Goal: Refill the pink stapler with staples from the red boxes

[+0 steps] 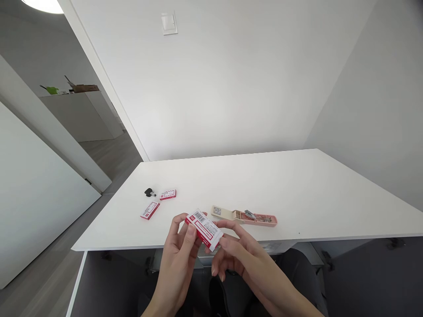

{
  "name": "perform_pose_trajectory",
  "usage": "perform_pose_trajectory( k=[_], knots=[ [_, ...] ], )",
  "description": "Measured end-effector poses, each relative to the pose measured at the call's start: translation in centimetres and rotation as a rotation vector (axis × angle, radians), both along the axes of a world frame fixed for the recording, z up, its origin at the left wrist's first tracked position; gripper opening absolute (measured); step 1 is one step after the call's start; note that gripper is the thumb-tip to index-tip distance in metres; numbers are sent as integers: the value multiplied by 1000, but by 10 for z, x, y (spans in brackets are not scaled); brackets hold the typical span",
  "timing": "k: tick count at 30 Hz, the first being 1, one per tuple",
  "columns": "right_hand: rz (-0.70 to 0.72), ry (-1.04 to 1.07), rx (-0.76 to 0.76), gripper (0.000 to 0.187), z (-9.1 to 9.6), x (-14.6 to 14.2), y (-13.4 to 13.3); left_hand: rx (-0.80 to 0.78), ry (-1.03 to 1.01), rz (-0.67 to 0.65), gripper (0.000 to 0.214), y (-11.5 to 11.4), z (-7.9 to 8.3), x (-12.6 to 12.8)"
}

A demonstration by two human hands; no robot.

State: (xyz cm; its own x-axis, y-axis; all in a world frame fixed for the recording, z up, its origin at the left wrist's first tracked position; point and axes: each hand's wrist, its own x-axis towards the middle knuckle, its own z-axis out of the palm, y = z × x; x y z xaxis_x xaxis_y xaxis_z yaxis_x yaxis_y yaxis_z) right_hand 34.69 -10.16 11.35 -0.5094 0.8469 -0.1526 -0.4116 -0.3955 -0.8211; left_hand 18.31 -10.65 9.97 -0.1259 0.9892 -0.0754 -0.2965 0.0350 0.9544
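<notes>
Over the table's front edge, a small red-and-white staple box [205,230] with a barcode is tilted between my two hands. My left hand [181,251] closes round its left end, thumb on the near side. The fingertips of my right hand [243,255] are at its right end, by the white flap; the lower fingers curl beneath. Just behind, a stapler [228,214] lies spread flat, its cream cover to the left and its pink base [261,219] to the right, with metal parts showing in the base.
Two more red-and-white boxes, one nearer [150,210] and one farther [168,194], lie at left on the white table [251,180]. Beside them is a small black object with a metal end [150,192]. Walls stand behind and right; a doorway opens at left.
</notes>
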Motion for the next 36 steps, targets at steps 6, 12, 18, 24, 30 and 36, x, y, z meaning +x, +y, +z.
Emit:
perform_pose_trajectory(
  k=[6,12,18,24,30,36],
  knots=[
    [33,54,-33,50,-2,1,-1,91,162,19,33,-3,-3,-7],
    [39,48,-43,46,-7,1,0,164,212,81,36,-4,-5,-17],
    [38,61,-94,48,-3,1,-2,129,101,115,46,-4,-2,-14],
    [-10,-19,64,45,-7,-1,-2,12,107,174,50,-5,-1,-7],
    [-148,-326,334,32,-24,-3,7,-29,293,45,35,0,2,-3],
    [-78,-427,392,43,-29,1,14,-81,390,-118,37,5,-1,-5]
  ],
)
